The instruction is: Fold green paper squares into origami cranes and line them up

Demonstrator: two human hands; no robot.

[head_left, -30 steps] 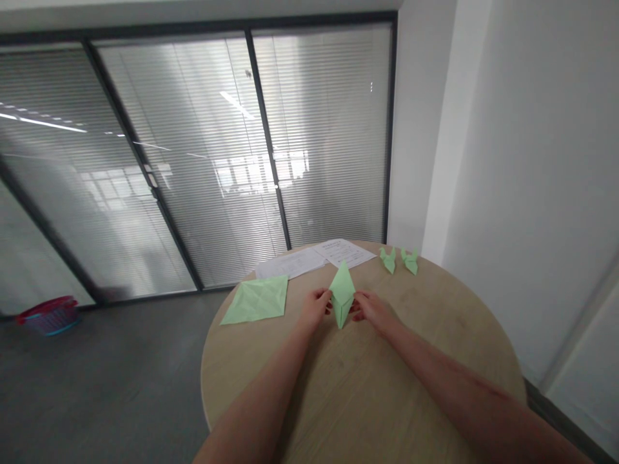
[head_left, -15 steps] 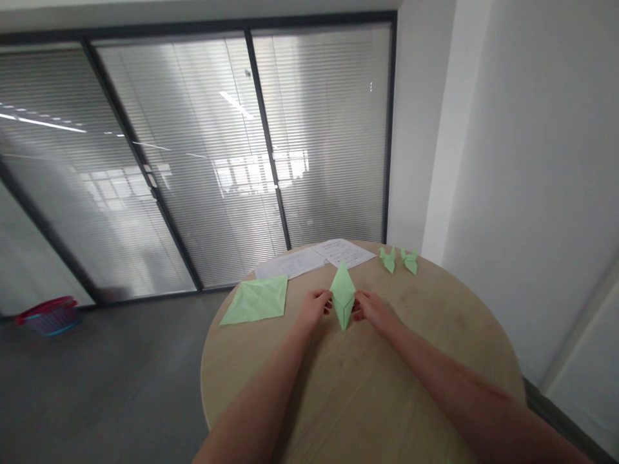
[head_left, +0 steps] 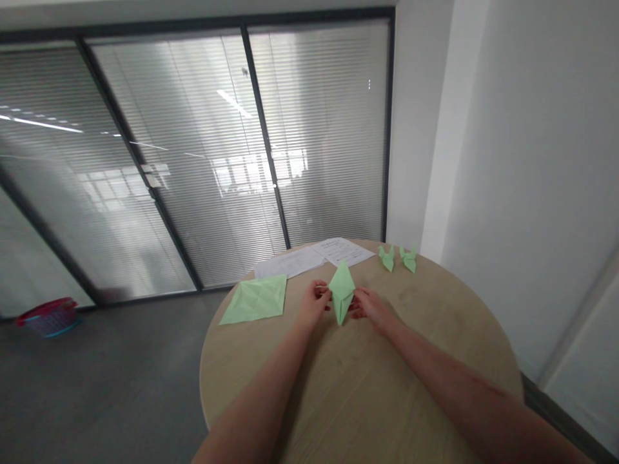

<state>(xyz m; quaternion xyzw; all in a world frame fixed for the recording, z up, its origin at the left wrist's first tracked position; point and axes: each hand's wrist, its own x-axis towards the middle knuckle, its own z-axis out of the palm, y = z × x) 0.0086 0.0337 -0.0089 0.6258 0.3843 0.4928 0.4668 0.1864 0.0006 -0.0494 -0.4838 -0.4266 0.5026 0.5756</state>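
A light green folded paper diamond [head_left: 342,285], slit down its lower half, is held upright between my hands above the round wooden table [head_left: 358,393]. My left hand [head_left: 315,301] pinches its left corner, fingers curled. On the opposite corner, my right hand [head_left: 371,309] grips with thumb and fingers, some of them behind the paper. A creased green paper sheet [head_left: 256,298] lies flat to the left of my left hand. Two folded green paper cranes [head_left: 386,258] [head_left: 409,259] stand at the back right of the table.
Printed white sheets [head_left: 293,262] lie along the table's far edge. Beyond them is a glass partition with blinds [head_left: 324,142]. A white wall [head_left: 532,161] rises close on the right. On the floor at far left sits a pink and blue basket [head_left: 51,319].
The paper diamond has tilted slightly, its lower tip shifting a little up and left. My left fingers have shifted on its corner. Both hands still hold it.
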